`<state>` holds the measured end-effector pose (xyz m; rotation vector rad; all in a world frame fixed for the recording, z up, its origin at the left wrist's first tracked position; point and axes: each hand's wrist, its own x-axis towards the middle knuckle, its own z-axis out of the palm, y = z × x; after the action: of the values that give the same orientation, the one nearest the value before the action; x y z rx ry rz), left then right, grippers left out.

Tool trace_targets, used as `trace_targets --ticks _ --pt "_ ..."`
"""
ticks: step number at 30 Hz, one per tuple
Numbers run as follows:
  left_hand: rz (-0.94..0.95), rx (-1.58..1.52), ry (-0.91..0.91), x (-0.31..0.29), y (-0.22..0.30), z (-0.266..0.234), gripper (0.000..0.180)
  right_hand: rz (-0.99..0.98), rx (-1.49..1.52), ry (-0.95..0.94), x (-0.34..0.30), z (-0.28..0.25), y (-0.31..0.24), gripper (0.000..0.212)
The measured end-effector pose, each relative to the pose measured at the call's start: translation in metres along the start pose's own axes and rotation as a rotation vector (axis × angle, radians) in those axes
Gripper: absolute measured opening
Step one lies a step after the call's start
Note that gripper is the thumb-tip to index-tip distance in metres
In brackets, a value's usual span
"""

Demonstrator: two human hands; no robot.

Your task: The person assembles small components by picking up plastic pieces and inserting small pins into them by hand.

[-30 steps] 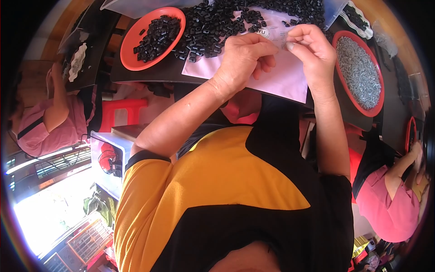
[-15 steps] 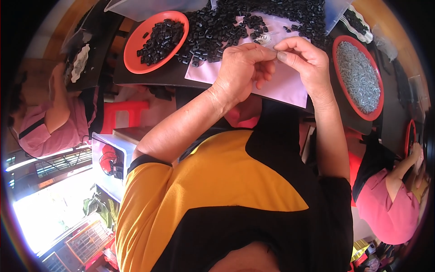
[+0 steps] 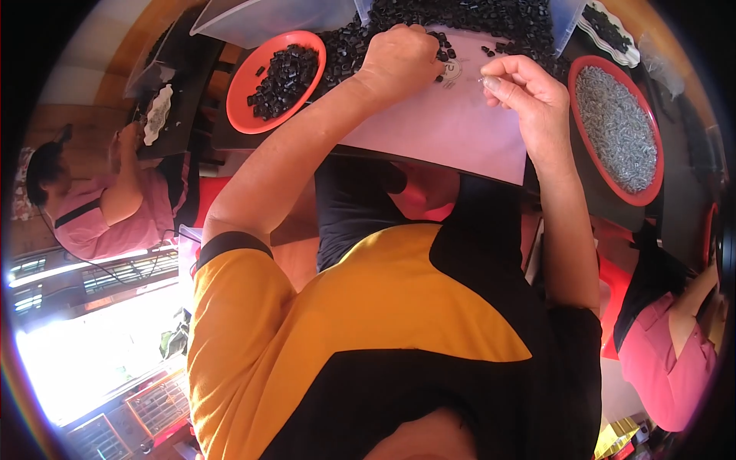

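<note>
My left hand [image 3: 402, 63] is at the near edge of a heap of small black plastic pieces [image 3: 345, 57], its fingers curled down and their tips hidden from sight. Over the pink cloth [image 3: 452, 126], my right hand [image 3: 533, 96] is closed in a pinch, thumb against forefinger. A small shiny piece [image 3: 481, 80] sticks out at its fingertips, too small to make out fully. To the right of that hand stands an orange-red basin [image 3: 657, 180] full of small silvery, screw-like pieces [image 3: 617, 126].
Another orange-red basin [image 3: 239, 115], partly filled with black pieces, stands left of the heap. Clear plastic bins [image 3: 257, 19] border the far side. White scalloped trays [image 3: 630, 54] lie farther out. One person in pink [image 3: 115, 211] sits at left, another [image 3: 663, 368] at right.
My hands were together over the cloth and have come apart. The left has moved up and away to the black heap; the right has shifted slightly right, still pinching.
</note>
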<state>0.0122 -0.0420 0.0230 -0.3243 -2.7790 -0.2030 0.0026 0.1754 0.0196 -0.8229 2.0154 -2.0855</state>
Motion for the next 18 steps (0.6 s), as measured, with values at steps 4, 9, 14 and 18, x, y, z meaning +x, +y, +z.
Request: trace_targets --ticks 4,9,14,18 --pt "0.066 0.172 -0.036 0.0008 0.0006 0.0028 0.019 0.003 0.014 0.005 0.0014 -0.0022 0.0018 0.008" --pt "0.067 0.126 -0.047 -0.0042 0.0027 0.0007 0.017 -0.001 -0.012 0.013 0.0012 -0.0032 0.003 0.008" --pt "0.002 0.039 -0.138 -0.0004 -0.0011 -0.0048 0.016 0.004 -0.016 0.01 0.002 -0.0039 0.0053 0.008" --pt "0.087 -0.021 -0.023 -0.005 -0.0053 -0.0021 0.015 0.004 -0.013 0.016 0.0024 -0.0043 0.0074 0.008"
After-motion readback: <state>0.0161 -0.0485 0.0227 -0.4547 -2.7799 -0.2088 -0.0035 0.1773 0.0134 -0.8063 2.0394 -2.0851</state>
